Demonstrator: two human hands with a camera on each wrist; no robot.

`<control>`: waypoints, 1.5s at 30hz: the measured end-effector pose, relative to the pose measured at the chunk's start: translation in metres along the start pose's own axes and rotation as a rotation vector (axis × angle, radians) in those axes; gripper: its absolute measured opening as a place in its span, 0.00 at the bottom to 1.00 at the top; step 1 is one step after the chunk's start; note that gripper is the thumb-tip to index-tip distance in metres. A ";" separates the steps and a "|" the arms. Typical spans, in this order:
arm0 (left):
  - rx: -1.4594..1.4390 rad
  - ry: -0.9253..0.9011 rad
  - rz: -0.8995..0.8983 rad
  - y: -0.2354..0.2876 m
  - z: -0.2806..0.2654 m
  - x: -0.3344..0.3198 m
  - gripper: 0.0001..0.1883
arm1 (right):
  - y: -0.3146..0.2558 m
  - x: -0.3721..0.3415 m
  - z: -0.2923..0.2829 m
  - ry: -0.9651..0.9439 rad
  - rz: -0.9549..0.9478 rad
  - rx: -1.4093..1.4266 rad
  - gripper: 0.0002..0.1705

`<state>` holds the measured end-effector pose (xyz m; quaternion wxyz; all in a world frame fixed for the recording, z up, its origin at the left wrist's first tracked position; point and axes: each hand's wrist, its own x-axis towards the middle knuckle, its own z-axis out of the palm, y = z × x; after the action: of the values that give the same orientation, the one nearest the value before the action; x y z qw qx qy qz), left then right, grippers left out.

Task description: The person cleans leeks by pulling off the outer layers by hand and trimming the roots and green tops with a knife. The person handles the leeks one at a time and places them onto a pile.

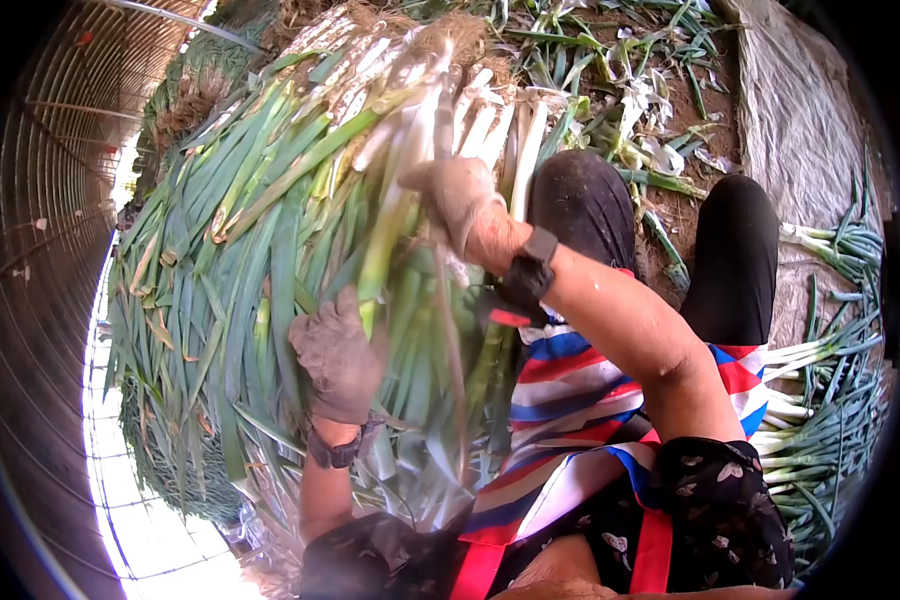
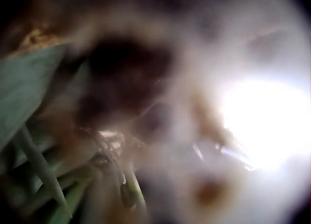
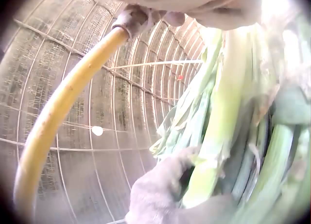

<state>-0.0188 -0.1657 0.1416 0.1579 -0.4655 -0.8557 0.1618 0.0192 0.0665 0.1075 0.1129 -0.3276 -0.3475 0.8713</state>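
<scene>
My left hand (image 1: 338,355), in a grey glove, grips the green part of a leek (image 1: 377,262). Blurred in the head view, its pale root end points up and away from me. In the right wrist view, the glove (image 3: 160,190) wraps the stalk (image 3: 221,112). My gloved right hand (image 1: 457,198) holds a hose nozzle, its dark tube (image 1: 444,125) overlapping the leek's white shaft. A yellow hose (image 3: 68,107) hangs from a fitting (image 3: 131,20) at that hand. The left wrist view is mostly blurred, with green leaves (image 2: 26,88) at one side.
A large heap of leeks (image 1: 240,210) lies under and beyond my hands, roots at the far end. Leaf scraps (image 1: 650,110) litter the soil. Trimmed leeks (image 1: 820,420) lie at my right near a grey sheet (image 1: 800,120). A ribbed tunnel wall (image 1: 45,210) rises at left.
</scene>
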 end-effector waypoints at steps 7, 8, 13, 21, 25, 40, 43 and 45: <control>0.111 -0.009 0.009 0.003 0.000 -0.001 0.30 | 0.004 -0.029 0.006 0.009 0.025 -0.051 0.13; 0.129 -0.019 0.005 0.004 -0.001 -0.002 0.30 | 0.000 -0.024 0.007 0.026 0.026 -0.003 0.13; 0.201 -0.023 -0.006 0.009 -0.014 0.000 0.31 | -0.010 -0.012 0.002 0.058 -0.001 0.044 0.12; 0.024 0.023 -0.063 0.000 -0.027 0.010 0.29 | 0.022 -0.041 -0.003 -0.012 -0.037 0.013 0.13; -0.217 0.083 -0.042 -0.017 -0.039 0.021 0.26 | 0.029 -0.073 0.000 -0.063 -0.017 -0.001 0.15; -1.459 -0.082 -0.294 -0.029 -0.044 0.023 0.25 | 0.033 -0.035 -0.010 -0.009 0.006 -0.031 0.13; -1.483 -0.251 -0.399 -0.032 -0.057 0.024 0.26 | 0.012 -0.022 -0.010 0.055 -0.077 -0.200 0.18; -1.428 -0.297 -0.433 -0.031 -0.060 0.026 0.26 | 0.001 -0.020 -0.010 0.072 -0.039 -0.174 0.17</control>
<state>-0.0299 -0.1516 0.2116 -0.2701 -0.2496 -0.8372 -0.4048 0.0403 0.0623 0.1110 0.1135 -0.3602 -0.4238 0.8233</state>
